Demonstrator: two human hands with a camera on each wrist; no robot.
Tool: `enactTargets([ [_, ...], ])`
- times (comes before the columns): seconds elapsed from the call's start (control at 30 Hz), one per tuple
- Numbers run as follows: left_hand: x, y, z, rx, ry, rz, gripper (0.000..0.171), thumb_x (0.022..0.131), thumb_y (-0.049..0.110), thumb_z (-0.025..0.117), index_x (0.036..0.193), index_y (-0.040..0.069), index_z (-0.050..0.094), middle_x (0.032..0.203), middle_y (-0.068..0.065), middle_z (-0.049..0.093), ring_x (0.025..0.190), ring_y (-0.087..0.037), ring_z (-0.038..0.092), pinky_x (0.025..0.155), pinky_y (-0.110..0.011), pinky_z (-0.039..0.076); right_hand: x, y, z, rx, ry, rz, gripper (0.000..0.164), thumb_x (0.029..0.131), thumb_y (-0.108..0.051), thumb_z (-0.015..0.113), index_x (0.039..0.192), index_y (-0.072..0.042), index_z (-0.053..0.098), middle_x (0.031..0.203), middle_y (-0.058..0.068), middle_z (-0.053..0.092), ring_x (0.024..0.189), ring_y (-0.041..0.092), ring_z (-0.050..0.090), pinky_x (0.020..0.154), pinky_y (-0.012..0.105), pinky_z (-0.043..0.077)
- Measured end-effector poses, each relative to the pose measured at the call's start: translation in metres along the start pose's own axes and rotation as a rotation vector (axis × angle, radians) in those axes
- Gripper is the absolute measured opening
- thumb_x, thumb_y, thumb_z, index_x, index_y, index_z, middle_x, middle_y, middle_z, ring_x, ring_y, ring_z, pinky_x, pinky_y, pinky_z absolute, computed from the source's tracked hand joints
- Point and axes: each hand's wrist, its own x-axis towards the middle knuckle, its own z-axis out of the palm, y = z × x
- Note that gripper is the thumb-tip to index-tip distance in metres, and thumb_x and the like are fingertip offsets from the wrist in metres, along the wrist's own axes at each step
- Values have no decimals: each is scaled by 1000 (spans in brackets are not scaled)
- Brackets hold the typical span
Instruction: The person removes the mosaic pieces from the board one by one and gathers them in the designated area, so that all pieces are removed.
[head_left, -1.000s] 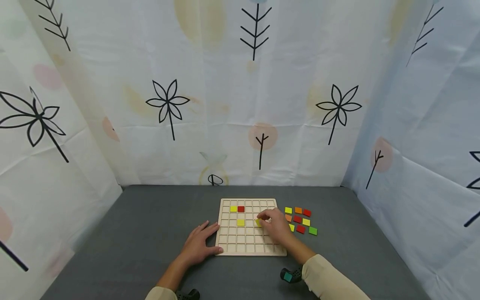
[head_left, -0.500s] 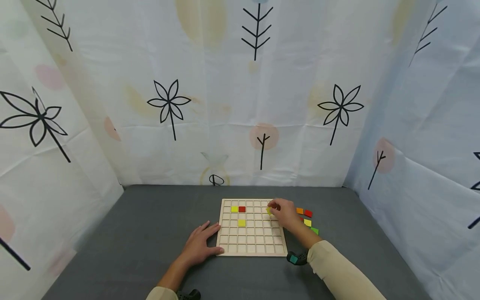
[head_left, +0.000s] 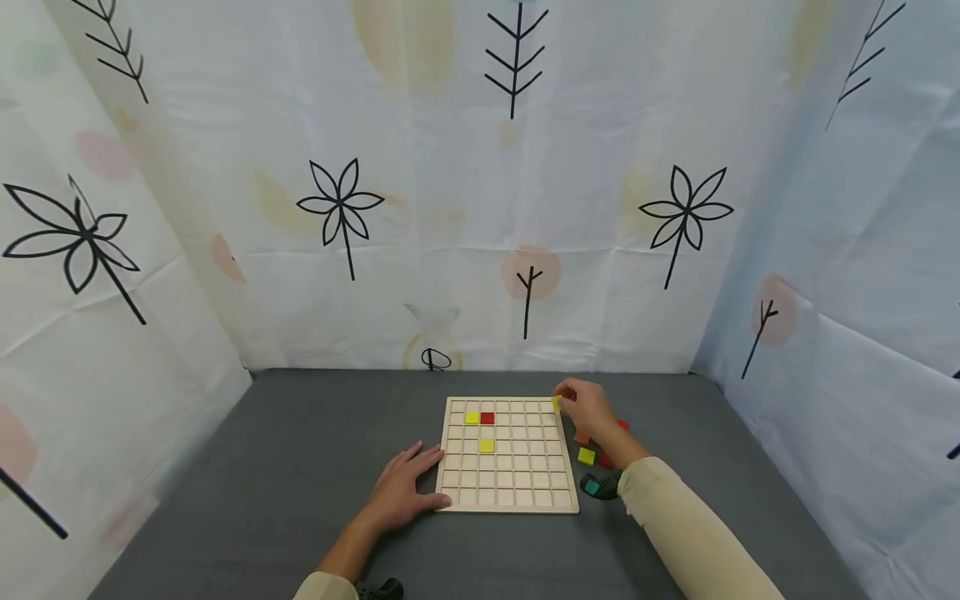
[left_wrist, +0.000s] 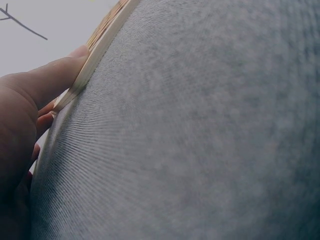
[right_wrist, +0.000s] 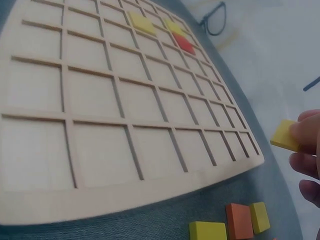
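Note:
My right hand [head_left: 588, 408] pinches a yellow square tile [head_left: 557, 402] at the far right corner of a pale wooden grid board [head_left: 517, 482]. In the right wrist view that tile [right_wrist: 283, 136] is tilted between thumb and fingers, beyond the board's edge. My left hand [head_left: 403, 492] rests at the board's left side, fingers spread, thumb at the near left corner. The left wrist view shows the thumb [left_wrist: 60, 75] touching the board's rim. Set in the grid are a yellow tile [head_left: 472, 418], a red tile [head_left: 487, 418] beside it, and another yellow tile [head_left: 487, 446] nearer me.
Loose tiles lie right of the board, among them a yellow one [head_left: 587, 456], an orange one [head_left: 581, 437] and a red one [head_left: 606, 459]; my right arm covers others. The grey table [head_left: 330, 442] ends at a patterned cloth backdrop [head_left: 450, 275].
My right hand has carried the yellow tile from over the right part of the grid away from me and rightward to the far right corner. My left hand has stayed at the board's left edge.

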Motion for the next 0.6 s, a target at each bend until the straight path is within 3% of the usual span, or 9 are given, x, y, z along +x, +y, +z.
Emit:
enactTargets([
  [0.2, 1, 1, 0, 10, 2, 1, 82, 75, 57, 75, 144, 18, 52, 147, 0, 46, 142, -33, 27, 109, -62, 21, 7, 12, -2, -4, 4, 26, 14, 93, -6, 65, 106, -3, 69, 96, 7, 65, 86, 26, 61, 71, 41, 51],
  [0.37, 1, 1, 0, 7, 0, 14, 82, 76, 57, 75, 144, 18, 51, 147, 0, 46, 142, -33, 27, 108, -62, 21, 8, 22, -4, 4, 35, 66, 9, 92, -4, 65, 101, -2, 68, 91, 9, 63, 81, 27, 59, 66, 39, 51],
  [0.6, 1, -1, 0, 1, 2, 22, 83, 75, 59, 74, 144, 18, 51, 148, 0, 46, 142, -33, 27, 108, -62, 21, 10, 37, -2, -5, 43, 158, 10, 90, -4, 68, 100, 0, 69, 92, 12, 64, 84, 29, 60, 71, 43, 52],
])
